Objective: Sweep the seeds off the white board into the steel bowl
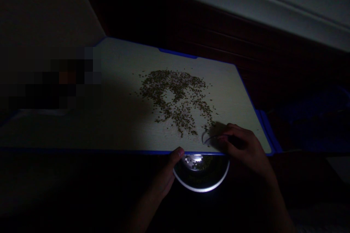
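Many small, dark, greenish seeds point(175, 83) lie scattered over a white board point(115, 116) with blue edges. My right hand point(240, 143) is closed above the board's near right part. It grips a thin tool with a pale, curved end point(205, 138), like a small spoon; its exact kind is hard to make out in the dark. My left hand point(166, 174) is closed on the left side of a shiny metal bowl point(202, 190), its thumb up at the board's front edge. The bowl sits just below that edge, partly hidden by it, with seeds inside.
The room is very dark. A pale, ridged panel point(262, 0) stands at the upper right, and a blue object point(319, 116) lies right of the board. A pixelated patch covers the far left. Dark, wood-like surfaces are behind the board.
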Demonstrator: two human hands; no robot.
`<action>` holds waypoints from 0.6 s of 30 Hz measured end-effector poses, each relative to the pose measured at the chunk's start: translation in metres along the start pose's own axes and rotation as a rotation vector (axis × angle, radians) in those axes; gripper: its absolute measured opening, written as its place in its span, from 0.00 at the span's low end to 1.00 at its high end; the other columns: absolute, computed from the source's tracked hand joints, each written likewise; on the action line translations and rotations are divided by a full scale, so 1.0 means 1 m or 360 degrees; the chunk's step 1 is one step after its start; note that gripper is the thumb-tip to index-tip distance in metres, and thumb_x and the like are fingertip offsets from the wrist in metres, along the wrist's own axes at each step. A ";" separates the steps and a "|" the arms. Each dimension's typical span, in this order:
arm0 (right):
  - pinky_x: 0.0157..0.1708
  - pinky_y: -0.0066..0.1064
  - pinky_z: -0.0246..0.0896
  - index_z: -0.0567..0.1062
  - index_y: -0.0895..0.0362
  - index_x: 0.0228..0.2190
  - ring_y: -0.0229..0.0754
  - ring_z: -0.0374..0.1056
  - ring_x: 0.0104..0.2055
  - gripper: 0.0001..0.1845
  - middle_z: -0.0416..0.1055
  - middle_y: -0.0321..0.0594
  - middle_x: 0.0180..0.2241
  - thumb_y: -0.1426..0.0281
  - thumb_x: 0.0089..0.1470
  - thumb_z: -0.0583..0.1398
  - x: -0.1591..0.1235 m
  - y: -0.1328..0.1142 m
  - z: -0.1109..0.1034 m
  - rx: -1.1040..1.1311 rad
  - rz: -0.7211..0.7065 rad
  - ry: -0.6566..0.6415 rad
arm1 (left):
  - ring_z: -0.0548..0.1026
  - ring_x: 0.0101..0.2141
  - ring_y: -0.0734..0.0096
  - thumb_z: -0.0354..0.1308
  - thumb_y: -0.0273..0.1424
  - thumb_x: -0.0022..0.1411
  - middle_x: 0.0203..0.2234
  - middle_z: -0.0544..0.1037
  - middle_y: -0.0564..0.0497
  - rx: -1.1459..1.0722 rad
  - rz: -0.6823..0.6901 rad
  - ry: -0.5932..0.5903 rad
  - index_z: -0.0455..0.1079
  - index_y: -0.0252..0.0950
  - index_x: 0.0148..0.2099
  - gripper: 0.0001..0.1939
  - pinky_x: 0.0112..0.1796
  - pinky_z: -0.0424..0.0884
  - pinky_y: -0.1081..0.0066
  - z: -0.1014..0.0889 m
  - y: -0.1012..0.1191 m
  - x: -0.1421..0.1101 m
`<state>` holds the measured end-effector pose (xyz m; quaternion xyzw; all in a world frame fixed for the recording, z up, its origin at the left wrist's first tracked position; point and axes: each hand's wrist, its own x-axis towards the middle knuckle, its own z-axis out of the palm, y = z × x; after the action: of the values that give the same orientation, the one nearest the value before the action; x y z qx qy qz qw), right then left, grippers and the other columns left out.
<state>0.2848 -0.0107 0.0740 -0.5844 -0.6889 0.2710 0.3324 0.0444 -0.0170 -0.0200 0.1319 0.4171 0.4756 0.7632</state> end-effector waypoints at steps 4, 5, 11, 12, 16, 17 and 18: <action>0.39 0.41 0.63 0.82 0.50 0.33 0.45 0.71 0.36 0.05 0.77 0.37 0.30 0.66 0.61 0.66 -0.001 0.005 0.000 0.0005 -0.0122 -0.0023 | 0.77 0.62 0.37 0.78 0.42 0.53 0.49 0.88 0.38 0.0004 -0.0038 -0.0014 0.79 0.31 0.59 0.35 0.67 0.66 0.44 0.002 0.001 -0.002; 0.39 0.41 0.63 0.82 0.50 0.33 0.45 0.71 0.36 0.04 0.77 0.37 0.30 0.67 0.61 0.66 -0.001 0.006 0.000 0.0006 -0.0134 -0.0024 | 0.76 0.63 0.37 0.78 0.41 0.54 0.50 0.88 0.38 -0.0001 -0.0032 -0.0019 0.79 0.31 0.60 0.35 0.67 0.66 0.44 0.003 0.001 -0.002; 0.38 0.42 0.61 0.81 0.49 0.33 0.44 0.68 0.35 0.04 0.75 0.35 0.29 0.68 0.62 0.66 -0.001 0.006 0.000 0.0035 -0.0211 -0.0059 | 0.77 0.63 0.38 0.78 0.41 0.54 0.54 0.86 0.38 -0.0015 -0.0013 -0.0029 0.78 0.33 0.62 0.35 0.66 0.67 0.45 0.004 0.002 -0.003; 0.38 0.42 0.61 0.81 0.49 0.33 0.44 0.68 0.35 0.05 0.75 0.35 0.29 0.69 0.62 0.65 -0.001 0.005 0.000 0.0036 -0.0217 -0.0064 | 0.77 0.63 0.38 0.78 0.41 0.54 0.54 0.86 0.38 -0.0015 -0.0019 -0.0028 0.78 0.33 0.61 0.35 0.66 0.67 0.45 0.003 0.002 -0.003; 0.38 0.41 0.60 0.81 0.50 0.33 0.44 0.69 0.35 0.05 0.76 0.35 0.30 0.72 0.60 0.65 0.000 0.004 -0.001 0.0051 -0.0238 -0.0085 | 0.76 0.63 0.38 0.79 0.42 0.52 0.50 0.88 0.39 0.0000 -0.0022 -0.0021 0.80 0.33 0.57 0.33 0.66 0.67 0.45 -0.002 -0.002 0.001; 0.38 0.41 0.60 0.81 0.50 0.33 0.43 0.69 0.35 0.06 0.76 0.35 0.30 0.72 0.60 0.65 0.000 0.004 -0.001 0.0057 -0.0244 -0.0086 | 0.76 0.63 0.38 0.79 0.43 0.51 0.50 0.88 0.40 0.0006 -0.0016 -0.0019 0.81 0.33 0.56 0.33 0.66 0.68 0.44 -0.003 -0.003 0.002; 0.39 0.41 0.60 0.81 0.50 0.33 0.43 0.69 0.35 0.06 0.76 0.35 0.29 0.73 0.60 0.65 0.000 0.004 -0.001 0.0064 -0.0251 -0.0087 | 0.77 0.62 0.37 0.79 0.43 0.51 0.50 0.88 0.40 0.0012 -0.0012 -0.0017 0.81 0.33 0.55 0.32 0.66 0.68 0.44 -0.003 -0.003 0.002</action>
<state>0.2883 -0.0100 0.0713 -0.5141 -0.7359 0.2735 0.3454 0.0444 -0.0177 -0.0252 0.1356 0.4154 0.4704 0.7667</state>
